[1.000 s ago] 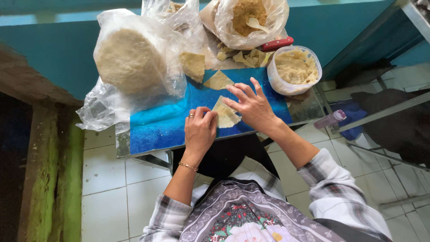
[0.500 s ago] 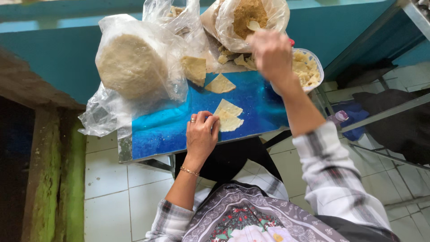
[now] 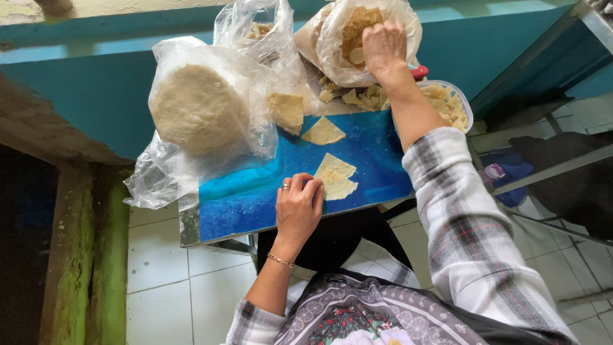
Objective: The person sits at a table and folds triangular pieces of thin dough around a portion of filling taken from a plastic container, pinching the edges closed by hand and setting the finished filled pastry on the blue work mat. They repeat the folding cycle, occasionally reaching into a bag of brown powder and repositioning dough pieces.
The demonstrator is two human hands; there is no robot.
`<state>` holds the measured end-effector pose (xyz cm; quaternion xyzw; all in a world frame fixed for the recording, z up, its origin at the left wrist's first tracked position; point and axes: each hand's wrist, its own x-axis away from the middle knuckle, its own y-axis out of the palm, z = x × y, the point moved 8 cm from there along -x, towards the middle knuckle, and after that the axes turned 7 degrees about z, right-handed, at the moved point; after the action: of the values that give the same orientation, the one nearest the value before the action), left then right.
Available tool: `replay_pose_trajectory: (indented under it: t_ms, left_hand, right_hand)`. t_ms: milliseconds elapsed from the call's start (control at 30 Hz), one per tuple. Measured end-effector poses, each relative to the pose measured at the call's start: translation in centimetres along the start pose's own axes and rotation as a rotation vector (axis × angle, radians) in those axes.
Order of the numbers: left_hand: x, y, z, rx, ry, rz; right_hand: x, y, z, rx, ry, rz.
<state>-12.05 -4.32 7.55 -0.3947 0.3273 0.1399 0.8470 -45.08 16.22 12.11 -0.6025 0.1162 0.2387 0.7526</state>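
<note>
Wrapper triangles (image 3: 335,177) under my flat, empty left hand (image 3: 298,207) could slide (slick blue board (image 3: 249,191)) while my right hand (image 3: 383,48) pinches filling in the bag (image 3: 332,48).

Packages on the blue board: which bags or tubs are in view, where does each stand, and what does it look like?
Large clear bag: far left, holds a pale round stack.
Small clear bag: back middle, crumpled, pale pieces inside.
Clear bag of brown filling: back right; the right hand reaches into it.
White tub: right edge, round, full of pale pieces.
No labels, signs or screens show.
</note>
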Motion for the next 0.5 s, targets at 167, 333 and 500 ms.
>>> replay_pose_trajectory:
  t_ms: [167, 333, 500]
  left_hand:
    - [0.0, -0.3, 0.1, 0.014, -0.008, 0.007]
    - [0.1, -0.4, 0.7, 0.006, 0.007, 0.024]
    - [0.2, 0.1, 1.3, -0.029, 0.012, 0.014]
  right_hand:
    - [0.3, -0.7, 0.9, -0.360, 0.134, -0.081]
    - [2.5, -3.1, 4.4, -0.563, 0.285, 0.027]
    - [3.2, -3.9, 5.2, -0.580, 0.265, 0.156]
